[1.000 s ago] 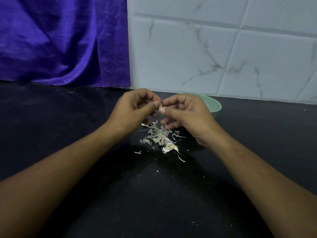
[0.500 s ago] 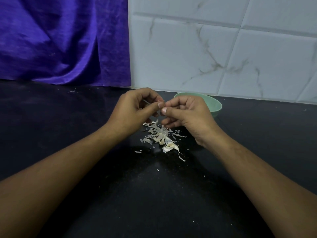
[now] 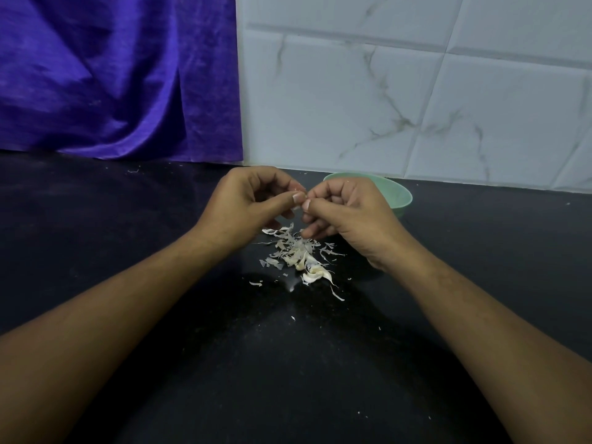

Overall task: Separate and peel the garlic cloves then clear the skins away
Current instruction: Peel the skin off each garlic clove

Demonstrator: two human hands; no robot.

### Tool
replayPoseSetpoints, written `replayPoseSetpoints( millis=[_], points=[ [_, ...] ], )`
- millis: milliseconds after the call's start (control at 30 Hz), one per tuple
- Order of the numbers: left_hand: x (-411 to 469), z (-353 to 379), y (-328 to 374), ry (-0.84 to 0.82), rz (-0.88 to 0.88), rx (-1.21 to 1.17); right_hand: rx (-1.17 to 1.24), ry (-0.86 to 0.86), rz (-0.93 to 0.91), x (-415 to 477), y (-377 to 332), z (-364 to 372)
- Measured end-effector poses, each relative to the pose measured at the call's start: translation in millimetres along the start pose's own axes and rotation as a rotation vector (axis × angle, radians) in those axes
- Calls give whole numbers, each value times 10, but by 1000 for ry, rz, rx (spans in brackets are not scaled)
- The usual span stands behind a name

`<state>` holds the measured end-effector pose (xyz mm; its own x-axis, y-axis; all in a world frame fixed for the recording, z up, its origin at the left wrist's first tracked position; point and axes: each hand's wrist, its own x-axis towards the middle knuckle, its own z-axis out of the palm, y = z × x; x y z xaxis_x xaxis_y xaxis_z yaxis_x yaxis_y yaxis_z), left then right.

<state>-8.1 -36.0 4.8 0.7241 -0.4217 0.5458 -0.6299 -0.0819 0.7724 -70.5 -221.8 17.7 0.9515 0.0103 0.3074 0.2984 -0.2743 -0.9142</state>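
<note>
My left hand (image 3: 246, 203) and my right hand (image 3: 346, 209) meet thumb to thumb above the black counter. Both pinch a small garlic clove (image 3: 304, 200), which is almost wholly hidden by the curled fingers. Right beneath the hands lies a pile of pale garlic skins (image 3: 298, 251), with a few stray flakes nearer me. A light green bowl (image 3: 400, 195) stands behind my right hand, partly covered by it; its contents are hidden.
The black counter (image 3: 128, 235) runs to a white marble-tiled wall (image 3: 400, 100) at the back. A purple cloth (image 3: 112, 75) hangs at the back left, reaching down to the counter.
Both hands stay pinched together over the skins and have shifted only slightly; the thumbs work at the clove. The pile of skins looks unchanged.
</note>
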Motion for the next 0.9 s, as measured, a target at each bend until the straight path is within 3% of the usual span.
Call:
replayPoseSetpoints(
  millis=[267,600,900],
  points=[
    [-2,28,22,-23,-26,-21,-11,-14,34,-4,-9,20],
    [-16,54,66,3,-197,-265,31,14,80,16,12,16],
    [-20,91,23,35,-99,-105,26,4,9,2,41,44]
  ],
)
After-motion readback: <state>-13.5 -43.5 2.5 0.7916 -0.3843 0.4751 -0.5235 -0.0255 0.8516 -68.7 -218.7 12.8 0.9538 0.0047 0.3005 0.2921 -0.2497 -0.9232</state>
